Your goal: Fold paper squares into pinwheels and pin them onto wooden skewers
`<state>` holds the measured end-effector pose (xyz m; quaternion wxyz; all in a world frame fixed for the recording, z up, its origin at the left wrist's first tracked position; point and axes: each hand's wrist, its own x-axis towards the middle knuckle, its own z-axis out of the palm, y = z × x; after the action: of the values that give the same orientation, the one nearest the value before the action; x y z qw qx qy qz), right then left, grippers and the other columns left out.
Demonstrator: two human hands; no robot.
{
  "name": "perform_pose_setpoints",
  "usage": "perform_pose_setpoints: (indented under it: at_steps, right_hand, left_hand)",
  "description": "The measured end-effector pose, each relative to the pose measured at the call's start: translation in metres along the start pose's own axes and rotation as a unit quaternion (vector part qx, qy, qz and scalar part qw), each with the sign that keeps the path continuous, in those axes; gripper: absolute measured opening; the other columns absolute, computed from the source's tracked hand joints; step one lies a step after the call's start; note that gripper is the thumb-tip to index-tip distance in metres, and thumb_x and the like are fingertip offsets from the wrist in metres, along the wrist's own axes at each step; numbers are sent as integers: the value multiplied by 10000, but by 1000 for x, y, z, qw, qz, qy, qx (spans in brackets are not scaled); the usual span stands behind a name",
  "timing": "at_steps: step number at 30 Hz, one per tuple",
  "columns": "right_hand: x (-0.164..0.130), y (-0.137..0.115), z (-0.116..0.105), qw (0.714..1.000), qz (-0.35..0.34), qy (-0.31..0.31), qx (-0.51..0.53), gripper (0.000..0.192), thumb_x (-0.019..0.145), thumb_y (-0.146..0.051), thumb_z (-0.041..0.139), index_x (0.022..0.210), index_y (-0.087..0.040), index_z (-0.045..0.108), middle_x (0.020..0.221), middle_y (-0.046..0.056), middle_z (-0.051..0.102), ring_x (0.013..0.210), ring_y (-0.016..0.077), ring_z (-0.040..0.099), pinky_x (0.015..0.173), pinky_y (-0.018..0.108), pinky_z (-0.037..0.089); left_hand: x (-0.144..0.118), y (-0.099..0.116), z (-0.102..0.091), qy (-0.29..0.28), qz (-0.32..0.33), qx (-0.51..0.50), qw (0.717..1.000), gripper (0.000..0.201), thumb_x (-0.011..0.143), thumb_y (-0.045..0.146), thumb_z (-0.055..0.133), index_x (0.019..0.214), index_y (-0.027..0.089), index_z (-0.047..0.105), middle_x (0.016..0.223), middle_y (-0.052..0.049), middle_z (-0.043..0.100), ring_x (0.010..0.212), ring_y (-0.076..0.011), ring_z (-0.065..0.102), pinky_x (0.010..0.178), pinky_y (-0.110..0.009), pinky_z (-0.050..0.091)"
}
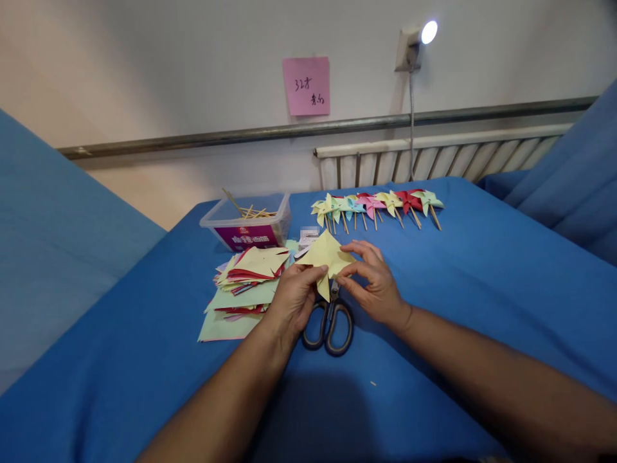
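Note:
A yellow paper square with slit corners (324,249), the kind a pinwheel is folded from, is held up between both hands over the table. My left hand (299,290) pinches its lower left part, thumb on top. At the right side, my right hand (372,278) grips the paper's edge between thumb and fingers. Below the paper lie scissors with dark handles (338,328), their blades mostly hidden. Left of my left hand is a stack of cut coloured paper (255,265), red, yellow and green.
A clear plastic box (250,225) with wooden sticks stands behind the stack. Finished pinwheels (371,204) lie in a row at the back right. A small white box (308,238) sits behind the paper. Blue cloth (434,386) covers the table; blue curtains hang at both sides.

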<state>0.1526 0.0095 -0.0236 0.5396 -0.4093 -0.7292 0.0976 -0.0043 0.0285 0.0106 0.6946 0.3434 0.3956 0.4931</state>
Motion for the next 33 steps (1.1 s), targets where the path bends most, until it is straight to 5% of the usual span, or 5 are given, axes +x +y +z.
perform_pose_setpoints:
  at_steps: [10, 21, 33]
  right_hand:
    - [1, 5, 3, 994, 81, 4, 71, 118, 815, -272, 637, 711, -220, 615, 1136, 79, 611, 1121, 239, 538, 1005, 464, 393]
    - [2, 11, 2, 995, 86, -12, 50, 119, 754, -232, 667, 658, -222, 597, 1064, 67, 635, 1100, 251, 544, 1002, 481, 377]
    - [1, 11, 4, 995, 87, -15, 39, 130, 760, -228, 663, 653, -226, 590, 1041, 60, 644, 1104, 251, 544, 989, 475, 397]
  left_hand:
    - [-1, -5, 5, -16, 46, 48, 998, 371, 582, 141, 761, 946, 108, 702, 834, -76, 735, 729, -186, 664, 739, -284, 485]
    - [-1, -5, 5, -12, 24, 69, 997, 332, 570, 145, 787, 887, 119, 691, 588, 10, 644, 579, -137, 596, 611, -240, 455]
    - [1, -9, 1, 5, 17, 92, 996, 400, 545, 161, 814, 923, 109, 691, 716, -31, 707, 578, -130, 607, 588, -234, 462]
